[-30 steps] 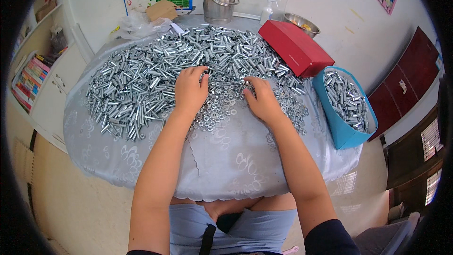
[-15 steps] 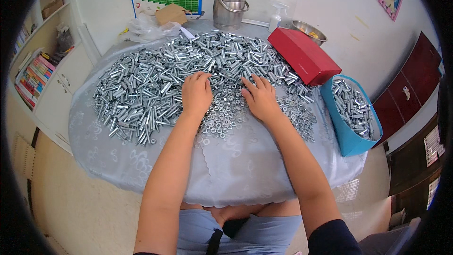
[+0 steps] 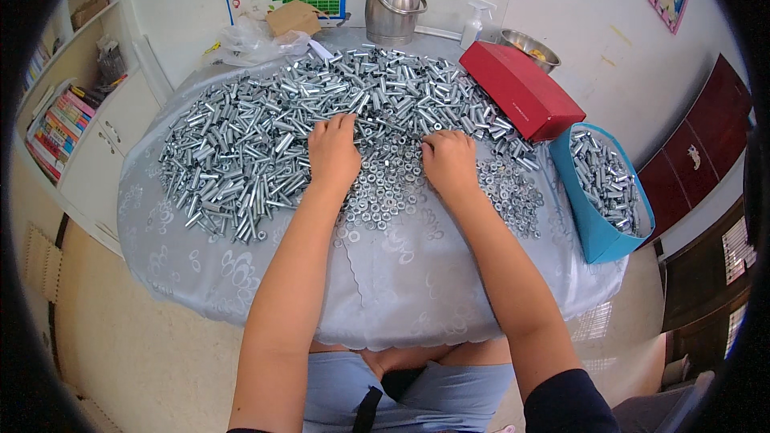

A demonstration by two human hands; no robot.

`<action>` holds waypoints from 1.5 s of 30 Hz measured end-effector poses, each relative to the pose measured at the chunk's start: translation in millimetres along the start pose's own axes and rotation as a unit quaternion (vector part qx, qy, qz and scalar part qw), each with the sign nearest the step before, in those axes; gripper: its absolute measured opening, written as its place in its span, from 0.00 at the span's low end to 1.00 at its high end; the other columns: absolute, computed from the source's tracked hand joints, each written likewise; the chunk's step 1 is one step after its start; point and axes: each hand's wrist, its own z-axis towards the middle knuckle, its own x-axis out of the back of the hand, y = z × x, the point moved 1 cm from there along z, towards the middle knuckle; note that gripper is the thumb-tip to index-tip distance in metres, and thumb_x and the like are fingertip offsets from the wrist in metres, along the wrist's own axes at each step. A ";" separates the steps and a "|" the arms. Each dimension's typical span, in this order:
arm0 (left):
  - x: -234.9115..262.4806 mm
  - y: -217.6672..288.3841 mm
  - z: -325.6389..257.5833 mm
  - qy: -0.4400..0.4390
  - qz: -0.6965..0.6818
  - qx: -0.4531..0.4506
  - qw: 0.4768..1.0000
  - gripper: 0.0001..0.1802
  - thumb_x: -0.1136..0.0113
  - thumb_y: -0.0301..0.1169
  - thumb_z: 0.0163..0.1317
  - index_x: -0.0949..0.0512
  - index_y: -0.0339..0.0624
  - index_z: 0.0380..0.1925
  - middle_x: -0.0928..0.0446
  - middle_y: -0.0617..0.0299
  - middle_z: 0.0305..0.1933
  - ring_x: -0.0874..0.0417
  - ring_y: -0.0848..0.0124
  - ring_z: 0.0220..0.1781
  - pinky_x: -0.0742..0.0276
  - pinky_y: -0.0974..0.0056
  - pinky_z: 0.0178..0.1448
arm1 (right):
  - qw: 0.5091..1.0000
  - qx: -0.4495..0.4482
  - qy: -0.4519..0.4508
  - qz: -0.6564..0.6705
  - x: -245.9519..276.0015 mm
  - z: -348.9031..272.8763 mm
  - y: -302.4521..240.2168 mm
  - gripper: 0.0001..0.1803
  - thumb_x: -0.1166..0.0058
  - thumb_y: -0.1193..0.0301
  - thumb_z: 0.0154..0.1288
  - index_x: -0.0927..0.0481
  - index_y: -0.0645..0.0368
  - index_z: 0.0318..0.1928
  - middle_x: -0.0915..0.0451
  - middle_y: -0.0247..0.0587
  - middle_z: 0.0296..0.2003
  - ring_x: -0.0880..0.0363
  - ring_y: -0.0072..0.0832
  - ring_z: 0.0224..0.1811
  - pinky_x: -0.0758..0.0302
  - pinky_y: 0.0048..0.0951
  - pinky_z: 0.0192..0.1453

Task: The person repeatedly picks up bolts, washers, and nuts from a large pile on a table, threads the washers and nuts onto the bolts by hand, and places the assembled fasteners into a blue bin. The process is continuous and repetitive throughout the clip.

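A wide heap of silver metal sleeves (image 3: 233, 144) covers the table, with loose nuts and washers (image 3: 377, 192) spread along its near side. At the heap's near edge, my left hand (image 3: 334, 152) bends over the sleeves, fingers drawn together; what lies under its fingertips is hidden. My right hand (image 3: 451, 162) is curled closed by the nuts and washers, to the right of my left hand. Its fingertips point inward at the small parts, and anything pinched there is too small to make out. A gap with sleeves and nuts lies between both hands.
A red box (image 3: 525, 92) borders the heap at right, beside a blue fabric bin (image 3: 561, 184) of sleeves. Behind stand a steel lidded pot (image 3: 391, 12), a spray bottle (image 3: 475, 24), a metal bowl (image 3: 545, 56) and a plastic bag (image 3: 253, 44). A grey cloth (image 3: 385, 289) covers the table.
My right hand's fingers, spread before, have curled in, and the hand has shifted slightly right. My left hand stays almost in place, its fingers closer together.
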 end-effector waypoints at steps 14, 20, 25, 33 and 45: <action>15.1 20.1 7.3 0.028 -0.133 0.039 0.990 0.12 0.40 0.30 0.55 0.23 0.40 0.39 0.22 0.58 0.38 0.22 0.63 0.42 0.29 0.59 0.49 | 0.829 -0.218 0.095 0.507 39.4 9.3 4.2 0.05 0.46 0.79 0.55 0.22 0.61 0.34 0.25 0.30 0.26 0.30 0.17 0.30 0.34 0.19 0.35; 1.6 49.3 0.9 -0.120 -0.586 0.158 0.785 0.14 0.46 0.31 0.63 0.27 0.32 0.44 0.21 0.57 0.40 0.20 0.73 0.37 0.24 0.68 0.46 | 0.675 -0.276 0.127 0.673 47.2 8.2 0.0 0.06 0.52 0.78 0.57 0.26 0.62 0.36 0.27 0.34 0.27 0.26 0.23 0.34 0.28 0.26 0.40; 12.1 61.5 0.2 -0.183 -0.662 0.206 0.697 0.14 0.49 0.33 0.65 0.29 0.35 0.45 0.23 0.56 0.44 0.21 0.71 0.42 0.24 0.67 0.49 | 0.596 -0.308 0.096 0.735 45.1 4.4 2.8 0.07 0.58 0.78 0.58 0.28 0.62 0.38 0.30 0.37 0.26 0.22 0.30 0.33 0.20 0.38 0.40; 5.0 53.1 -0.7 -0.151 -0.646 0.210 0.718 0.15 0.43 0.33 0.61 0.29 0.35 0.45 0.23 0.59 0.44 0.22 0.71 0.44 0.26 0.68 0.49 | 0.703 -0.291 0.008 0.649 40.9 2.5 -1.0 0.20 0.51 0.82 0.52 0.33 0.64 0.49 0.30 0.34 0.26 0.29 0.20 0.22 0.27 0.22 0.25; 10.6 66.7 -14.2 -0.038 -0.348 0.024 0.936 0.13 0.36 0.27 0.51 0.24 0.39 0.37 0.25 0.60 0.38 0.22 0.69 0.34 0.27 0.68 0.38 | 0.814 -0.146 0.010 0.562 29.0 0.7 3.7 0.13 0.53 0.79 0.63 0.32 0.61 0.49 0.26 0.36 0.34 0.29 0.18 0.32 0.31 0.18 0.36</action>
